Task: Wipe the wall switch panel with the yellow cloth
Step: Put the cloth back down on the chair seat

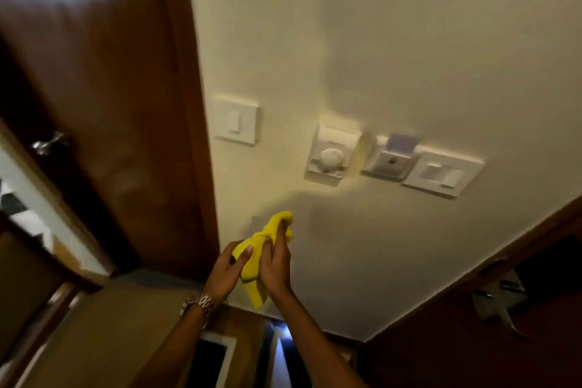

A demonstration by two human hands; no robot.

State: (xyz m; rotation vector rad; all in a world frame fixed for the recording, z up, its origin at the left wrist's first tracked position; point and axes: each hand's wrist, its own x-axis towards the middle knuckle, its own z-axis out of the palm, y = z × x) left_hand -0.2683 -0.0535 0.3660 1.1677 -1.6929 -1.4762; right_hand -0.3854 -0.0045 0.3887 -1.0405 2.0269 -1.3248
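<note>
Yellow cloth bunched between left hand and right hand, both gripping it. Below the wall switch panel (cream wall), not touching.

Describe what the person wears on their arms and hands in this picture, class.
Both forearms are bare, with no sleeves in view and no gloves on either hand. The left hand has a metal link wristwatch on its wrist, silver-toned with a chunky band. The right hand and its wrist carry nothing; no rings can be made out.
</note>
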